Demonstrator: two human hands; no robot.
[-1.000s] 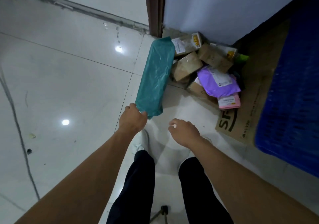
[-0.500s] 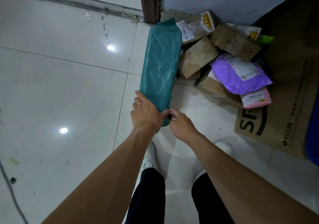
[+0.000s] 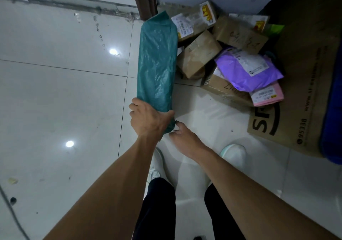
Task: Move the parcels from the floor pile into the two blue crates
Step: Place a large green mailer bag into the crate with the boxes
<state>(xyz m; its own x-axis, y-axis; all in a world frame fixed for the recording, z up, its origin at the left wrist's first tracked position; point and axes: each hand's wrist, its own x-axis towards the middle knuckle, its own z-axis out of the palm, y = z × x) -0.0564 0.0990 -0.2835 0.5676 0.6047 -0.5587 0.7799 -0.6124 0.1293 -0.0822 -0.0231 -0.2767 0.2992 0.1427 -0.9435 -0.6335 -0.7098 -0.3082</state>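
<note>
A long teal parcel (image 3: 157,62) lies on the floor (image 3: 55,95), seemingly touching the pile (image 3: 201,54) of brown, purple and pink parcels.

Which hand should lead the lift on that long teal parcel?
Left. The left hand grips the near end of the teal parcel, with its thumb wrapped over the top. The right hand sits beside that end with loosely curled fingers and grips nothing, so it is better used for support.

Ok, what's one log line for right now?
left hand: grips near end of long teal parcel | right hand: loose beside it | parcel pile: against wall
</note>
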